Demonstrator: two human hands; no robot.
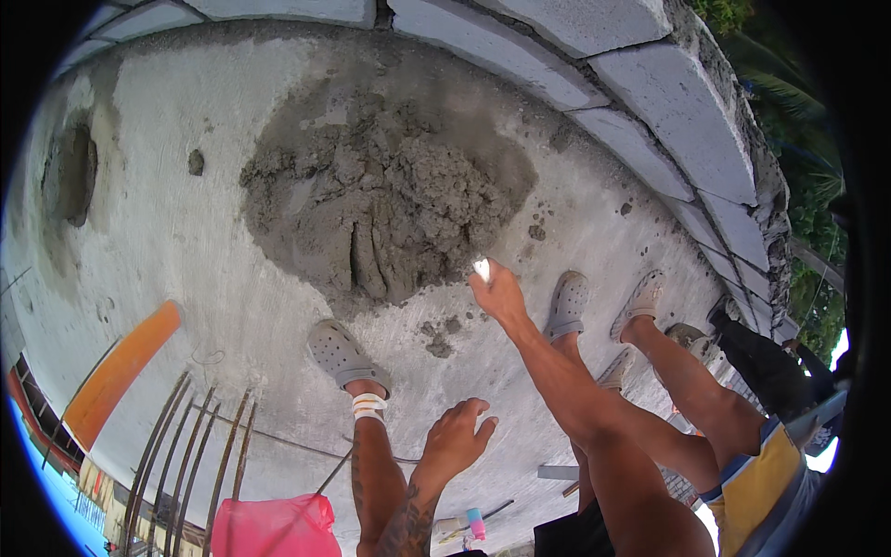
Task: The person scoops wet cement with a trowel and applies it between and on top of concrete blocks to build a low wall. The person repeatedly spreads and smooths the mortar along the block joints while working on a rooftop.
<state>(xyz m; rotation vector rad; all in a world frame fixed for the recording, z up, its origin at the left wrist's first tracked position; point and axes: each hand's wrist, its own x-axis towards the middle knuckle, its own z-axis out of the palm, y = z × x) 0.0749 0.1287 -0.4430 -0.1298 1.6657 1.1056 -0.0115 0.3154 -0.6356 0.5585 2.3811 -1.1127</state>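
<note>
A wide heap of wet grey mortar (399, 186) lies on the concrete floor in front of me, with deep grooves cut in its near side. At the heap's near right edge, my right hand (501, 295) is closed around a white-ended handle (482, 269). Only its pale tip shows above the fist; whatever it belongs to is hidden. My left hand (455, 441) hangs lower and nearer, above the floor between my feet. Its fingers are loosely bent and apart, with nothing in them. My grey clogs (345, 353) stand on either side of the hands.
A low block wall (650, 102) curves along the far and right sides. Upright rebar rods (190, 455), an orange pipe (125, 371) and a pink bag (277, 527) are at the near left. Another person's leg (691, 385) stands close on my right. A hole (72, 174) is at far left.
</note>
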